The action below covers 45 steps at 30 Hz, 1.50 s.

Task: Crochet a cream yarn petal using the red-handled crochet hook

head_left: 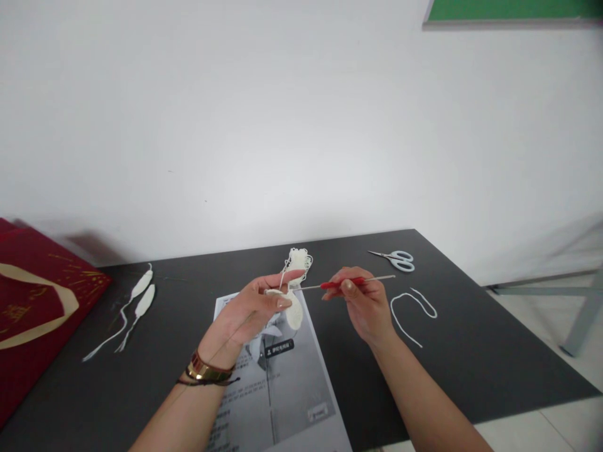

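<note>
Head view: soft white crochet piece [293,307] pinched between the left hand [254,311] fingers, hook [346,284] gripped by the right hand [362,301].

Likely light, limp and stretchy; best held near the working edge, yarn [298,260] looped above the fingertips. Stiff, thin hook is clamped at its red grip. Paper sheet [282,383] lies beneath the fingers, scissors [396,259] beyond the right ones.

Scissors [399,259], loose yarn strand [411,309], two white crocheted leaves [141,297], red bag [32,301] lie on the table [494,351].
</note>
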Tool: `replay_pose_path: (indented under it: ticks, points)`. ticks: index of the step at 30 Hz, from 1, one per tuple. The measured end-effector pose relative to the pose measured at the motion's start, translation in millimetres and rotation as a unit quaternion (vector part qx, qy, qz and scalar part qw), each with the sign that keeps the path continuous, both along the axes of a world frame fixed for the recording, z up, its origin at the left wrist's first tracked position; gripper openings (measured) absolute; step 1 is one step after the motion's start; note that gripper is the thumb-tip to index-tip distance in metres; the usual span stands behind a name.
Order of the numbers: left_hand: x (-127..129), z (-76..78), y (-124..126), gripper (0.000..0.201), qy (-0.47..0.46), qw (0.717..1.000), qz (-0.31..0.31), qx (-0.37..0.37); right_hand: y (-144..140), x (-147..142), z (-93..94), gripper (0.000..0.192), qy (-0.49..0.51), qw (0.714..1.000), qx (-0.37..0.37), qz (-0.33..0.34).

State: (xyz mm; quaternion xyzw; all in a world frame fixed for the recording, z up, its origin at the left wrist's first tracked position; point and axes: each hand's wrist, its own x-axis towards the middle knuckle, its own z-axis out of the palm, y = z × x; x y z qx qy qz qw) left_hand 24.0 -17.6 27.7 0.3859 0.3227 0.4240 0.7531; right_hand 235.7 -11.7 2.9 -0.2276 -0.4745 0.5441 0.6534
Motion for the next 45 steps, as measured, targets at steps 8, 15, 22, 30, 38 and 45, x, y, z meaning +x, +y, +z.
replay_pose_path:
  ticks: [8,15,22,30,38,45]
  points:
    - [-2.6,1.5,0.9,0.056,-0.004,0.997,-0.052,-0.054,2.3,5.3,2.8,0.01,-0.036,0.998,0.035,0.027]
    - [-5.4,0.0,1.5,0.058,0.011,0.995,-0.077,-0.069,1.6,8.3,6.6,0.009,-0.039,0.996,0.046,0.067]
    - [-3.3,1.2,2.2,0.057,0.002,0.993,-0.086,-0.078,1.7,9.6,7.9,0.008,-0.052,0.993,0.077,0.072]
    - [-3.4,-0.9,0.4,0.055,-0.005,0.993,-0.09,-0.071,1.3,8.8,8.7,0.008,-0.05,0.994,0.083,0.05]
    - [-5.4,-0.5,2.5,0.054,-0.006,0.994,-0.09,-0.065,2.7,11.2,10.5,0.007,-0.049,0.993,0.085,0.062]
    - [-7.6,-4.7,1.3,0.046,0.015,0.995,-0.097,-0.025,-0.4,10.2,14.6,0.015,-0.023,0.997,-0.006,0.073]
